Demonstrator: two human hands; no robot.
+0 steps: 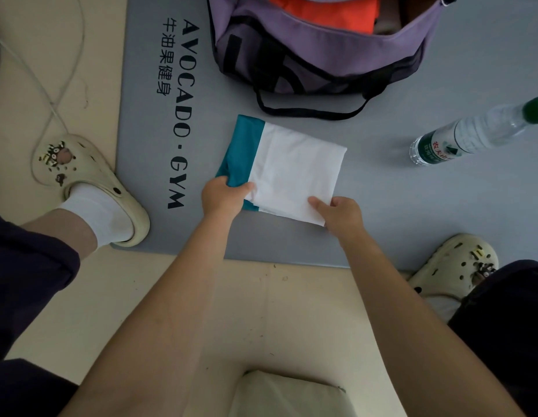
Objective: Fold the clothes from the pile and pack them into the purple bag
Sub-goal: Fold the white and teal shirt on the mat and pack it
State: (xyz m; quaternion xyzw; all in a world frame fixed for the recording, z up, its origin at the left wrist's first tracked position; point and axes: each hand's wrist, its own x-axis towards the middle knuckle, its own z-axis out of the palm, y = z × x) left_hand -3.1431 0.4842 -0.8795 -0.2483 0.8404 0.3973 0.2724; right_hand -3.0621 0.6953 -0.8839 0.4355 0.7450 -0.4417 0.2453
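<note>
The folded cloth [287, 173], white with a blue-green band on its left side, is laid flat on the grey mat [412, 212], just near the purple bag [306, 52]. Its near edge is held at both corners. The near left corner is gripped by the left hand [221, 197], with the fingers curled round the blue-green part. The near right corner is pinched by the right hand [341, 213], with the thumb seen on top of the white part. The cloth is judged to be soft, thin and light, so it can be lifted with little pull, but it is likely to sag and come unfolded if it is held by one corner only. It is best held at both near corners, or with the fingers slid under it, so that the folds are kept in place. The bag is seen open at the far side, with something orange [324, 10] already packed inside. A water bottle [472, 135] is laid on its side on the mat, well off to the right. Pale clogs [90, 182] are worn on the feet at the left and right.
</note>
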